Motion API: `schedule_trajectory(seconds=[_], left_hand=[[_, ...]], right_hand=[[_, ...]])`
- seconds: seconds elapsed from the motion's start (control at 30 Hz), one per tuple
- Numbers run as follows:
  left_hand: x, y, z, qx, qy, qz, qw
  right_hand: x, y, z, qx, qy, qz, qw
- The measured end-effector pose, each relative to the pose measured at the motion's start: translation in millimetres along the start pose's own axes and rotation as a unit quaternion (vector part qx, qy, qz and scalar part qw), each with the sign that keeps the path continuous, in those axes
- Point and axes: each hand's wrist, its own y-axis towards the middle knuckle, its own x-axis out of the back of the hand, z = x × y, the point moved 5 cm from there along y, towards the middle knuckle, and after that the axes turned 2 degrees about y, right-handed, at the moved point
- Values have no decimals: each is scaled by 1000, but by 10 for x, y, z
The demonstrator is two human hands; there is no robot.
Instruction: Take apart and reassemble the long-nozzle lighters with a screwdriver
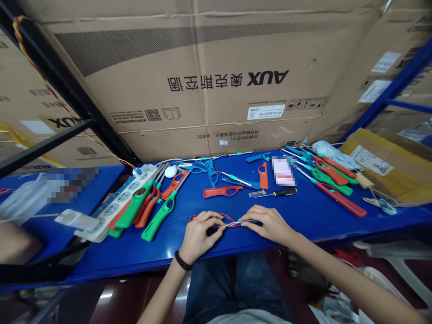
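Head view. Left hand (202,234): thumb and fingers pinch one end of a slim metal rod (236,222), over a red lighter casing (229,218). Right hand (268,222): grips the same rod farther along. Beyond, on the blue table (320,220): one yellow-black screwdriver (285,192). Leftward: green-handled lighters (158,220), white power strip (113,209).

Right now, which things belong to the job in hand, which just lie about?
Likely the job's: red casing by the left hand; thin metal rod in the right hand; perhaps screwdriver.
Seemingly lying about: power strip; yellow carton.
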Motion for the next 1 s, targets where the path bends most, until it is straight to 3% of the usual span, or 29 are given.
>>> schedule_trajectory(seconds=[0.2,0.4,0.57,0.83,1.0], left_hand=[[2,3,4,-5,3,1,1000],[2,1,7,-4,2,-4,1000],[6,-4,-5,-3,8,-4,1000],[13,-8,-26,3,14,-6,1000],[18,-5,-25,-4,13,-6,1000]], right_hand=[[-41,-13,9,30,0,-19,999],[-108,-80,32,54,25,30,998],[-103,-72,32,31,31,43,998],[-53,-19,22,20,-19,64,998],[-127,-14,38,42,-116,75,989]])
